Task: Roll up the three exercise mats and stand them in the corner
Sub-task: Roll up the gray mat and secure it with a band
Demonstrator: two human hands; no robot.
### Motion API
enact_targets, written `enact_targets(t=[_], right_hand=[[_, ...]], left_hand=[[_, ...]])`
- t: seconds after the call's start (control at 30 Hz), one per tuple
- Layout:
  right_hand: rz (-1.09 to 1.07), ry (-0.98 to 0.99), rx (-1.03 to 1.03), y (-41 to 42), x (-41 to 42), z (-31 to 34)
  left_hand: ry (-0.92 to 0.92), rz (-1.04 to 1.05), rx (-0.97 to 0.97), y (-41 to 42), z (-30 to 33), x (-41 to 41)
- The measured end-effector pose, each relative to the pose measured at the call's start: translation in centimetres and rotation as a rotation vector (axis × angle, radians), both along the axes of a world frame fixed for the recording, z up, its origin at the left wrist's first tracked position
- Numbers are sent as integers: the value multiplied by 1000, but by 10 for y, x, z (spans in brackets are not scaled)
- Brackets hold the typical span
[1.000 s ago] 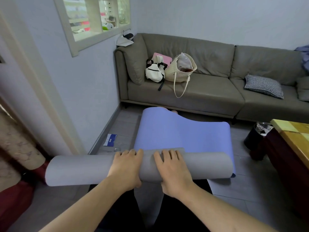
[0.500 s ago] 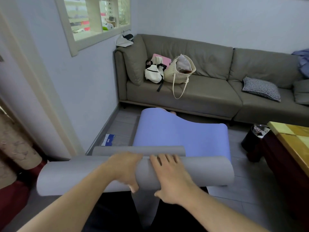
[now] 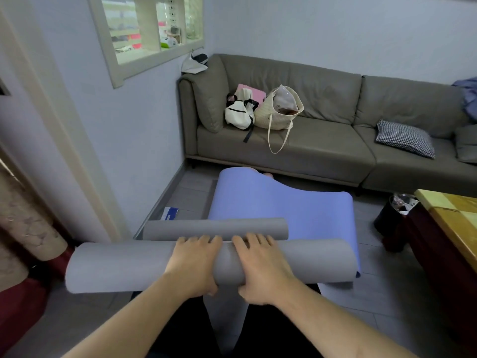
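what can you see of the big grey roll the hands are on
The big grey roll is a matte, foam-like mat wound into a thick tube, lying level and crosswise in front of the person. The left hand and right hand grip its middle side by side, fingers over the top, thumbs underneath. A loose grey tail hangs below. It overlaps the near end of the blue mat.

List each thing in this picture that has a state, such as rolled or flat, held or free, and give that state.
Large grey foam mat roll: rolled, gripped by both hands, tail hanging below.
Thinner grey rolled mat: fully rolled, lying on the floor, free.
Blue foam mat: unrolled, far end humped up.
Left hand: curled round the large roll.
Right hand: curled round the large roll.
Cream tote bag: upright on the sofa, mouth open.
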State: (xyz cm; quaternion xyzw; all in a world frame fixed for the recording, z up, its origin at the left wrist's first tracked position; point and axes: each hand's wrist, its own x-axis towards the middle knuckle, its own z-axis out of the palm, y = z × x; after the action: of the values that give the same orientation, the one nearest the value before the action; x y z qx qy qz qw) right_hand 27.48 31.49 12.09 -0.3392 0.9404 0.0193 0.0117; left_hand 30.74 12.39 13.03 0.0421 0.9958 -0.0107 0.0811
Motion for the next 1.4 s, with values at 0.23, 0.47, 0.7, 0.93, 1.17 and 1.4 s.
enact_targets(t=[0.23, 0.47, 0.7, 0.93, 1.17, 1.4], right_hand=[[-74, 157, -7, -1, 9, -25], [-59, 60, 43, -10, -11, -5], [22, 136, -49, 6, 16, 13], [14, 57, 90, 1, 13, 4], [8, -97, 88, -15, -23, 23], [-22, -53, 32, -10, -11, 10]], left_hand=[[-55, -17, 29, -1, 6, -16], [184, 25, -114, 9, -19, 2], [27, -67, -33, -2, 23, 1], [-192, -18, 105, -11, 16, -14], [37, -15, -78, 2, -4, -1], [42, -17, -39, 0, -1, -2]])
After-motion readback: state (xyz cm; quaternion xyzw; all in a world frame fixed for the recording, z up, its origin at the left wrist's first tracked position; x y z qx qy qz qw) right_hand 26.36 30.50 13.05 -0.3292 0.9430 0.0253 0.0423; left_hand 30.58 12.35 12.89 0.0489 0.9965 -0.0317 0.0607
